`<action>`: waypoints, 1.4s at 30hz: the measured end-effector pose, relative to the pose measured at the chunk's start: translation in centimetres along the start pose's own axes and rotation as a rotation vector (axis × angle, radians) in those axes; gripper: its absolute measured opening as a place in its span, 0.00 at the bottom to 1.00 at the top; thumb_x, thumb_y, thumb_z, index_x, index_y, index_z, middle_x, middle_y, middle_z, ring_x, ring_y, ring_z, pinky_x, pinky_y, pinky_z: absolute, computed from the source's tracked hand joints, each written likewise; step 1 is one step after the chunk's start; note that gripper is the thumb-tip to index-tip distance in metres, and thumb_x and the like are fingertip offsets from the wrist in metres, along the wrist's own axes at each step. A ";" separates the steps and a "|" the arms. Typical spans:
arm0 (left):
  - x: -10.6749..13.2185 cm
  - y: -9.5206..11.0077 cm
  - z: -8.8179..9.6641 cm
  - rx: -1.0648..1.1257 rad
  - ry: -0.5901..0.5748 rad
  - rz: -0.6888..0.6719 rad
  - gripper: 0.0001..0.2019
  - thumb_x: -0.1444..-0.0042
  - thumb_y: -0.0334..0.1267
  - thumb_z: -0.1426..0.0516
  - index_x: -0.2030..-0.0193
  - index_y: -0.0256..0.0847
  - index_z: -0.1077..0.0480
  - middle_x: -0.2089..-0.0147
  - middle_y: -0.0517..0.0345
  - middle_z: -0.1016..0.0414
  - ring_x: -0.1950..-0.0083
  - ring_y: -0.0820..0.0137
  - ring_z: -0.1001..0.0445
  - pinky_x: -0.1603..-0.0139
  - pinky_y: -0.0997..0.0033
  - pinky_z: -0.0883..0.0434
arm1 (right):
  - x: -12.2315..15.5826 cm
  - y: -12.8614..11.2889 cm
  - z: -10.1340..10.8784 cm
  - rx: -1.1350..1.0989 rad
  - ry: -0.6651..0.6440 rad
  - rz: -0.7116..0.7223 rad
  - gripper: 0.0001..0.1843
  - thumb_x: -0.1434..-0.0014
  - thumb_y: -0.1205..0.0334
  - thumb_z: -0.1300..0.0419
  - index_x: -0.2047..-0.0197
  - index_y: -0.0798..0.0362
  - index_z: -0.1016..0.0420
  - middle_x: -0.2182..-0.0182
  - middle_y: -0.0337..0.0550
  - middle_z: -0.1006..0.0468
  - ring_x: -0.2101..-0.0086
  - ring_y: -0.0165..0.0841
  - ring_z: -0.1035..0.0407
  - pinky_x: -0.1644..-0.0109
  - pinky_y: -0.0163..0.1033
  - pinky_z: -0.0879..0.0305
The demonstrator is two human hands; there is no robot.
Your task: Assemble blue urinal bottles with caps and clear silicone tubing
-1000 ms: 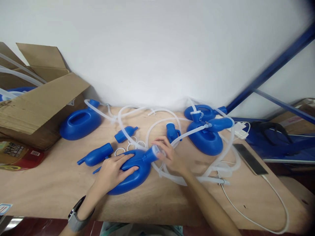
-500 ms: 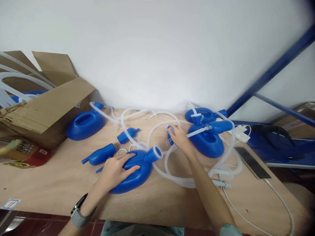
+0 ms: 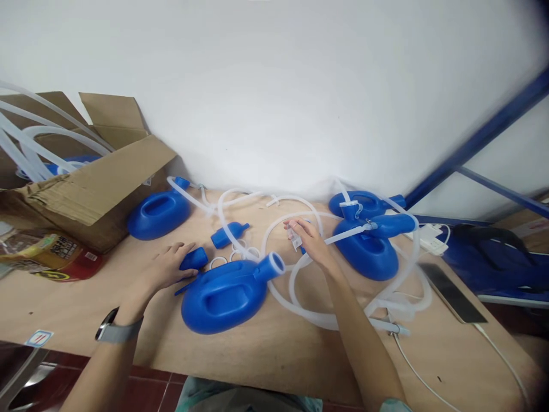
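Near centre on the worktop (image 3: 266, 357), the blue bottle (image 3: 229, 279) lies between the hands, long axis near-left to far-right, neck (image 3: 270, 267) nearest the right hand (image 3: 309, 239), whose grip holds a clear cap (image 3: 295, 238); left hand (image 3: 168, 265) covers a blue nozzle (image 3: 195, 258), closure can't tell.

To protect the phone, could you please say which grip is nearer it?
Right: the right grip is left of the phone; the left grip, much farther left.
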State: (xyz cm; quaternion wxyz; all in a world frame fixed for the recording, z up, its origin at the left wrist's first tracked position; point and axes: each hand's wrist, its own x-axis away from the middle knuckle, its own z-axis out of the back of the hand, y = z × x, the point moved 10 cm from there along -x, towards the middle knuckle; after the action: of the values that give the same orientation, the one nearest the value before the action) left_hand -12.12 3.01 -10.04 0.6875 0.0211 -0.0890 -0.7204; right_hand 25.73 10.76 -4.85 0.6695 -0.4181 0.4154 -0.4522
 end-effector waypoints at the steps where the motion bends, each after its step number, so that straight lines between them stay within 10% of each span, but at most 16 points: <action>1: -0.3 -0.7 -1.0 0.000 -0.078 0.018 0.40 0.49 0.55 0.38 0.30 0.40 0.31 0.35 0.35 0.23 0.37 0.39 0.23 0.44 0.49 0.24 | 0.0 -0.1 0.0 -0.058 -0.002 -0.010 0.27 0.31 0.36 0.45 0.51 0.50 0.19 0.61 0.44 0.18 0.65 0.36 0.26 0.60 0.41 0.28; 4: -0.7 -1.0 -0.4 0.036 -0.086 0.051 0.41 0.50 0.57 0.37 0.31 0.38 0.33 0.38 0.34 0.21 0.42 0.41 0.20 0.50 0.53 0.23 | 0.1 -0.6 0.3 -0.186 0.012 -0.017 0.28 0.32 0.35 0.44 0.49 0.49 0.17 0.58 0.45 0.17 0.63 0.36 0.24 0.57 0.42 0.27; 7: 0.0 1.1 5.2 0.120 0.172 0.043 0.43 0.47 0.67 0.38 0.35 0.35 0.34 0.45 0.35 0.19 0.51 0.43 0.17 0.57 0.55 0.22 | 0.4 -1.8 0.6 -0.249 0.012 0.046 0.30 0.33 0.33 0.43 0.44 0.48 0.18 0.52 0.47 0.17 0.58 0.39 0.22 0.49 0.46 0.25; 13: 3.4 13.9 14.7 0.335 0.524 -0.445 0.34 0.41 0.65 0.36 0.35 0.47 0.28 0.35 0.49 0.23 0.38 0.50 0.21 0.36 0.55 0.24 | 2.3 -5.4 0.6 -0.269 0.031 0.190 0.35 0.30 0.29 0.50 0.38 0.44 0.22 0.44 0.49 0.20 0.47 0.46 0.23 0.40 0.53 0.26; 20: 2.7 20.4 14.9 0.406 0.573 -0.636 0.33 0.39 0.63 0.35 0.35 0.45 0.26 0.36 0.47 0.22 0.39 0.51 0.20 0.35 0.51 0.24 | 5.2 -10.9 1.4 -0.055 0.027 0.377 0.28 0.27 0.34 0.47 0.38 0.41 0.22 0.40 0.48 0.23 0.39 0.48 0.30 0.35 0.54 0.30; 24: 1.9 18.3 14.3 0.371 0.562 -0.562 0.33 0.39 0.63 0.35 0.34 0.46 0.27 0.35 0.49 0.23 0.38 0.51 0.20 0.35 0.54 0.24 | 4.2 -9.3 0.4 0.215 -0.052 0.377 0.21 0.24 0.48 0.46 0.33 0.40 0.27 0.37 0.46 0.27 0.36 0.44 0.33 0.31 0.52 0.35; 32: 2.9 5.4 10.7 0.271 0.604 -0.123 0.31 0.39 0.67 0.38 0.38 0.48 0.26 0.41 0.48 0.19 0.41 0.47 0.19 0.41 0.51 0.22 | -0.3 5.2 -5.1 0.673 -0.291 0.083 0.20 0.27 0.62 0.42 0.35 0.52 0.24 0.39 0.56 0.25 0.38 0.46 0.30 0.32 0.53 0.35; 37: 3.8 0.9 5.8 0.303 0.527 0.026 0.32 0.39 0.65 0.38 0.37 0.46 0.27 0.39 0.45 0.19 0.41 0.45 0.19 0.42 0.50 0.22 | -0.2 6.4 -8.8 0.661 -0.464 0.189 0.21 0.26 0.61 0.42 0.33 0.48 0.25 0.36 0.56 0.27 0.34 0.47 0.35 0.29 0.56 0.39; 42: 3.3 1.5 4.4 0.365 0.516 -0.002 0.33 0.40 0.66 0.38 0.38 0.44 0.26 0.39 0.45 0.18 0.40 0.45 0.19 0.42 0.52 0.22 | -1.6 6.2 -12.9 0.621 -0.588 0.251 0.17 0.30 0.60 0.36 0.39 0.43 0.19 0.38 0.50 0.23 0.36 0.47 0.33 0.28 0.56 0.40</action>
State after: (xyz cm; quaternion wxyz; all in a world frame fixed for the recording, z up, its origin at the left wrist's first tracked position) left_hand -11.50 0.13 -5.21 0.6716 0.3263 -0.0394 -0.6640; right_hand 14.91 11.45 -14.25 0.9026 -0.2545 0.0995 -0.3326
